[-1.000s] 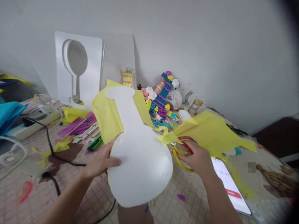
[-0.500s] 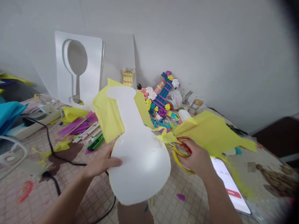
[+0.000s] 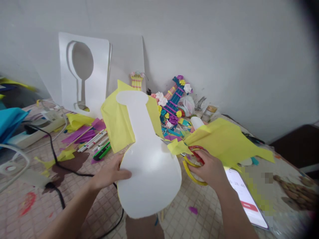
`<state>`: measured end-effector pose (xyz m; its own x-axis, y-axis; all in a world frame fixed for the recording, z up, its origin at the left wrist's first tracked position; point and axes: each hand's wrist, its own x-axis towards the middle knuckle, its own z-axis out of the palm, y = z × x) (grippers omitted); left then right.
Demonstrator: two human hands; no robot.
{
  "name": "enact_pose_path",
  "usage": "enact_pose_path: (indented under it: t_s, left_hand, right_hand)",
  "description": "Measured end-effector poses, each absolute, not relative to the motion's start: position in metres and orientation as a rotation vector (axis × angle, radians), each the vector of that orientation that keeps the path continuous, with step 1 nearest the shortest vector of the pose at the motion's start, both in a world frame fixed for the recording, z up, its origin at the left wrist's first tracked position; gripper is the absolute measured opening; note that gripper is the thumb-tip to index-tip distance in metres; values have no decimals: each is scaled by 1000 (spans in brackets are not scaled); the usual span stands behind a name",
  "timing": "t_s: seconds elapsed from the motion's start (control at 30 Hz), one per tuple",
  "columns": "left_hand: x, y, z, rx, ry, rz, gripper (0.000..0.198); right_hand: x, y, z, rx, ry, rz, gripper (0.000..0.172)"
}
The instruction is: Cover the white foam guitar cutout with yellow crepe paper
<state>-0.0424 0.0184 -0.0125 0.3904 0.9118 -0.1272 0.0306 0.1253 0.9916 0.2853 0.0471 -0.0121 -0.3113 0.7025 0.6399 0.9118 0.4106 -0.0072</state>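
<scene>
A white guitar-shaped board cutout (image 3: 149, 176) stands tilted before me, its rounded body low and its neck pointing away. My left hand (image 3: 113, 174) grips its left edge, thumb on the front face. Yellow paper (image 3: 116, 119) spreads out behind the neck and shows on both sides. My right hand (image 3: 208, 166) is closed around the handles of scissors (image 3: 191, 166), one yellow loop and one red. The blades reach toward the cutout's right side where neck and body meet, partly hidden by a loose yellow paper flap (image 3: 177, 146).
Behind, a decorated paper guitar (image 3: 174, 99) leans by the wall. White boards (image 3: 97, 69) with a cut-out shape stand left. A green cutter (image 3: 102, 151), power strip (image 3: 37, 132) and black cable (image 3: 53, 149) lie left. A phone (image 3: 246, 199) and yellow sheet (image 3: 224, 139) are right.
The cutout's neck has shifted slightly right and the yellow paper behind it has moved with it. The paper flap by the scissors has changed shape. Both hands keep their holds.
</scene>
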Motion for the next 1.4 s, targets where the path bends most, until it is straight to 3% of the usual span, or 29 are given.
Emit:
enact_pose_path:
  t_s: [0.83,1.23,1.4]
  left_hand:
    - [-42,18,-11,1290,930,751,67]
    - [-40,16,-8,1279,901,756,53]
    - [-40,17,-7,1309,906,757,59]
  right_hand:
    - [285,45,-9,-1345,-2132,-463,36]
    - [285,47,-10,-1263,-2114,-556,30]
    - [288,48,-12,-1255,-2100,-544,26]
